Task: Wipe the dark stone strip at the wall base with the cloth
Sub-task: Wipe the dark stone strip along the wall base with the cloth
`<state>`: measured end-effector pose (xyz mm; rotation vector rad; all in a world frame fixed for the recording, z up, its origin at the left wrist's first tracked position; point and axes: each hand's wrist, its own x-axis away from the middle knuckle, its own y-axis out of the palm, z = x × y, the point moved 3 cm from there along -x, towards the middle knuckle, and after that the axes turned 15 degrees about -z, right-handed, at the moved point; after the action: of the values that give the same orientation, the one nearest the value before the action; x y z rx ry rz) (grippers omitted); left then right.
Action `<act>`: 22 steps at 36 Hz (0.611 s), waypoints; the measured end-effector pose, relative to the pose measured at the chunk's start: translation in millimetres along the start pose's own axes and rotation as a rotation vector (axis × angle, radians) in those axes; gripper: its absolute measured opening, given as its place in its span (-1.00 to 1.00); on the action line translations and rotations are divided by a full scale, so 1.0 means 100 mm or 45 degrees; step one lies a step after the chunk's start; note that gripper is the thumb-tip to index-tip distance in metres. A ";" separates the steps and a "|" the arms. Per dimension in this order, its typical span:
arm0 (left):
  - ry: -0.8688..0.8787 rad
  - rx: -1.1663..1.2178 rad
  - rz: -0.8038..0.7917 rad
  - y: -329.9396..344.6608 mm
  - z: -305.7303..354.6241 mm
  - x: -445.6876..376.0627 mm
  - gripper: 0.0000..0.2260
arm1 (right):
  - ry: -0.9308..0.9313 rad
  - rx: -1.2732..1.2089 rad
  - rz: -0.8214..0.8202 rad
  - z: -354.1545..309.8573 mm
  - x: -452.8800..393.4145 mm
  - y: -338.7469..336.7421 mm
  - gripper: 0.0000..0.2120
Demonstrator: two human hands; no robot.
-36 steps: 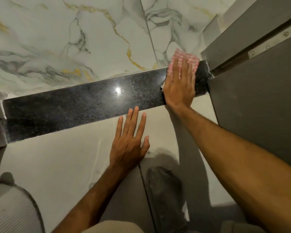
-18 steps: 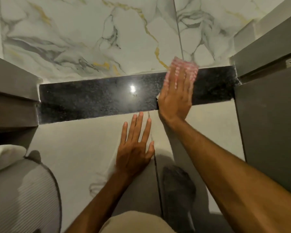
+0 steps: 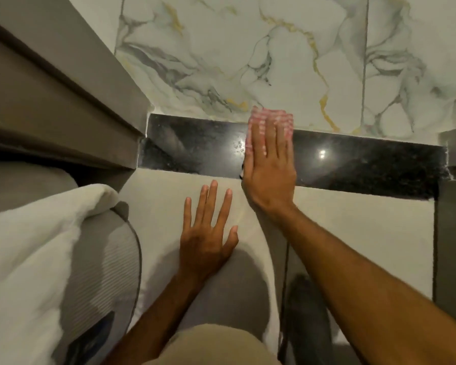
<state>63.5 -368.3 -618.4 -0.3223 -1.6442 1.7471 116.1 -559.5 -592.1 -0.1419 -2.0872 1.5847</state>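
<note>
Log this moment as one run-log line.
right hand: flat, pressing cloth on dark stone strip | left hand: open, braced on floor | wipe: mid-strip

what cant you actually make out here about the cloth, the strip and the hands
- Head view: most of the pink checked cloth lies under the right hand; only its top edge shows, blurred.
- The part of the dark stone strip under that hand is covered, so wiped or not is unclear there.
- Left hand lies flat on the floor; its palm side is hidden.
- Both forearms are cut off by the bottom edge.
</note>
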 end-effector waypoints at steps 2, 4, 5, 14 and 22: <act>-0.060 -0.021 -0.032 -0.02 -0.14 0.06 -0.39 | -0.146 0.011 0.001 -0.12 0.15 0.12 -0.35; -0.133 -0.008 -0.060 -0.06 -0.31 0.14 -0.38 | -0.183 0.033 0.003 -0.05 0.44 0.19 -0.35; -0.163 0.015 -0.072 -0.08 -0.38 0.18 -0.38 | -0.187 0.052 0.000 0.04 0.58 0.22 -0.35; -0.317 0.052 -0.023 -0.06 -0.59 0.33 -0.39 | 0.295 -0.094 0.188 -0.52 0.09 0.04 -0.38; -0.459 0.052 0.004 -0.04 -0.63 0.38 -0.39 | -0.666 0.177 -0.113 -0.97 0.27 0.34 -0.36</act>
<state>75.9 -295.7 -613.7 0.0132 -1.8518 1.9213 129.2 -454.6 -595.9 0.4546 -2.3031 1.8488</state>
